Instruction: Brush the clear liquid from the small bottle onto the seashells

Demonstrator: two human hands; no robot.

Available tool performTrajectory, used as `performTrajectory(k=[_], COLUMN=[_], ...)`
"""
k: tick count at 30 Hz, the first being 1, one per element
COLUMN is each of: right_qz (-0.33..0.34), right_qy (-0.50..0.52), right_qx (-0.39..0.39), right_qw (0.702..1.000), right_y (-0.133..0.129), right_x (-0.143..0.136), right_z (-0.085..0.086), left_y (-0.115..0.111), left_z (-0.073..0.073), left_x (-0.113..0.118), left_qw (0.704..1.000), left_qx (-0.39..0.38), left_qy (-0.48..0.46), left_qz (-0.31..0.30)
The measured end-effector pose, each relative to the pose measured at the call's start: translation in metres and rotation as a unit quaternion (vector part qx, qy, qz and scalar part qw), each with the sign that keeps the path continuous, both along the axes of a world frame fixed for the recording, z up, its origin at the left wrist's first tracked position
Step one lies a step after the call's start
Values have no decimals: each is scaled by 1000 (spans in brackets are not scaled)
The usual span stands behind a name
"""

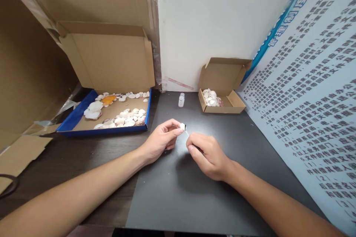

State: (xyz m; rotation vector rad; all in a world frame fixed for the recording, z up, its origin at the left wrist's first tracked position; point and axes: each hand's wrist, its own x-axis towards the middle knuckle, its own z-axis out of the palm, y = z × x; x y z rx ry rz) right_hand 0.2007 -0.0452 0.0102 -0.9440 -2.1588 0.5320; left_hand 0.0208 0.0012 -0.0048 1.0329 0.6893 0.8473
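Observation:
Between the thumb and fingers of my left hand point(164, 139) is a small white shell point(182, 126) with a dark spot at its right edge. My right hand point(207, 153) is closed in a pinch just to the right, around a thin, pale, clear-looking tool point(187, 132) whose tip points at the shell. Whether the tip touches the shell I cannot tell. Beyond both hands, a small clear bottle point(181, 100) with a pale label stands upright on the dark grey mat point(169, 200).
A blue-edged open box point(104, 132) at the left holds several white shells and an orange one point(108, 99). At the back right, a small open cardboard box point(224, 109) contains shells point(210, 98). A white panel point(222, 18) and a printed sheet point(314, 81) border the work area.

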Motion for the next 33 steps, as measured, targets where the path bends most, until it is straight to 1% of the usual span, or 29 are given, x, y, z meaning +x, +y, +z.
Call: performTrajectory(k=[3,5,7,10,13,17,20,22,25,29,33], right_qz=[32,30,12,-36,-73,-63,-69,-83,-89,-63,-47], right_qy=[3,5,8,7,9,41,72,71,58,53,63], right_qx=[-2,-1,1,-5,-13,-38,-66,-74,-52,-11,13], right_qw=[999,1000,1000,999,997,996,993,991,993,997,997], right_y=[-1,-1,-1,0,0,-2,-1,1,2,1,-1], right_x=[0,-1,0,0,1,0,0,0,1,3,4], right_z=[-1,-1,-1,-1,-2,-6,-10,-10,-7,-1,0], left_y=[1,0,0,0,0,2,3,3,3,3,3], left_z=[-1,-1,1,2,3,3,3,3,4,5,5], left_x=[0,0,0,0,-1,-3,-4,-4,-3,-3,-3], left_qw=[1000,1000,1000,1000,998,994,993,993,993,994,994], left_qx=[1,-1,-3,-12,-44,-83,-89,-87,-88,-88,-85], left_qy=[-5,-7,-7,-13,-33,-56,-65,-63,-61,-59,-59], left_qz=[2,3,4,0,-26,-53,-51,-45,-39,-36,-32])
